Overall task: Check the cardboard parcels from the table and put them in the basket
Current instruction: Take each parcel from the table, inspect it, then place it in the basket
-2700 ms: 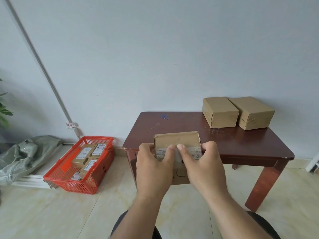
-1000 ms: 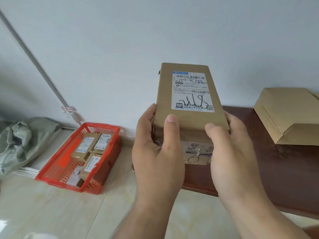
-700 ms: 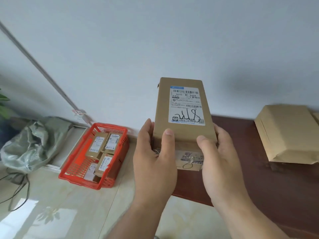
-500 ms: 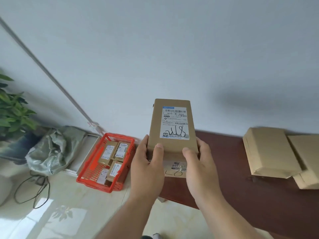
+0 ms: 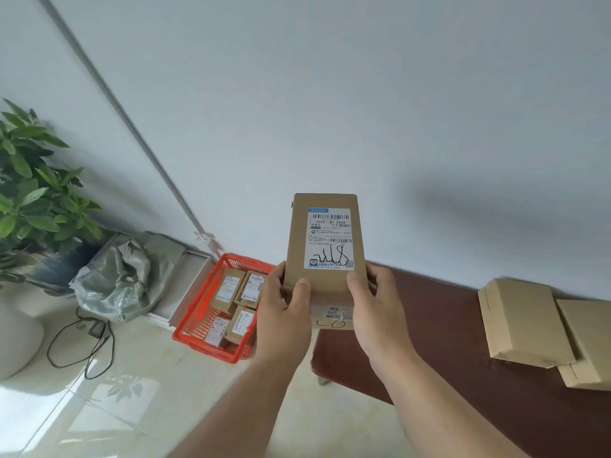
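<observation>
Since the earlier frames the parcel (image 5: 325, 259) has gone from lying low over the near edge of the surface (image 5: 463, 352), half hidden behind both hands, to standing upright in front of the wall, its labelled face turned toward the camera; over the last second the view has also swung left, so the plant has come into sight and the spare boxes have slid toward the right edge.

The parcel is a tall brown cardboard box held in the air above the left end of the dark wooden surface. A white shipping label with barcodes and a black handwritten scrawl covers its upper face, and a second smaller label shows on the lower face between the hands. The left hand (image 5: 284, 319) grips the lower left side, thumb laid flat on the front and the fingers wrapped out of sight behind. The right hand (image 5: 377, 312) mirrors it on the lower right side, thumb on the front, fingers curled round the back edge.

Left of the parcel, on the tiled floor against the wall, sits the red basket (image 5: 198, 325) with four small labelled parcels (image 5: 239, 302) inside. To the right, two plain cardboard boxes (image 5: 525, 325) lie side by side on the surface, touching. Further left are a crumpled grey-green bag (image 5: 115, 279), a black cable (image 5: 82, 345) looped on the floor, and a leafy plant (image 5: 29, 200).
</observation>
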`<move>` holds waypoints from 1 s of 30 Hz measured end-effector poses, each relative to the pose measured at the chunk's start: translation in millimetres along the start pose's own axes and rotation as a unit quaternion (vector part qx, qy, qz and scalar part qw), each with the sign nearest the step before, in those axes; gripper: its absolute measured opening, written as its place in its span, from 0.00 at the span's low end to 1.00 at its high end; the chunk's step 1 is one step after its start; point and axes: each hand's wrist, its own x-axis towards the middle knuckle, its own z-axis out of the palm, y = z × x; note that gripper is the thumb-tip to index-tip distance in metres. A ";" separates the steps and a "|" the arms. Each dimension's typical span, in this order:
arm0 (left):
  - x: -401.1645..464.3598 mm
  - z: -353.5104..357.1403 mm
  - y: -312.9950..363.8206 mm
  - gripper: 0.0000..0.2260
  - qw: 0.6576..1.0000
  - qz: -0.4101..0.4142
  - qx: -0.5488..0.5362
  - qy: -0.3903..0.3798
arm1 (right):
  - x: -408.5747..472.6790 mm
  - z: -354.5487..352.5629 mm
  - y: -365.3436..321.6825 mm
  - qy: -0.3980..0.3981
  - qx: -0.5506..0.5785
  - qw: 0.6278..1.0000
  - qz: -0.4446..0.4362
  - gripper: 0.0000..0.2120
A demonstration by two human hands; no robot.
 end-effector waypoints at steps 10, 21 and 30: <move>90.8 -182.2 3.2 0.16 1.000 -0.014 0.006 -0.023 | -16.2 192.7 -8.0 0.009 0.025 0.999 0.037 0.06; 180.6 -240.9 -37.8 0.18 0.994 -0.080 0.065 -0.021 | 31.7 283.8 40.2 -0.030 0.020 0.993 0.110 0.07; 285.0 -267.5 -124.5 0.19 0.978 -0.157 0.137 -0.014 | 116.4 353.7 127.9 -0.069 -0.014 0.984 0.163 0.08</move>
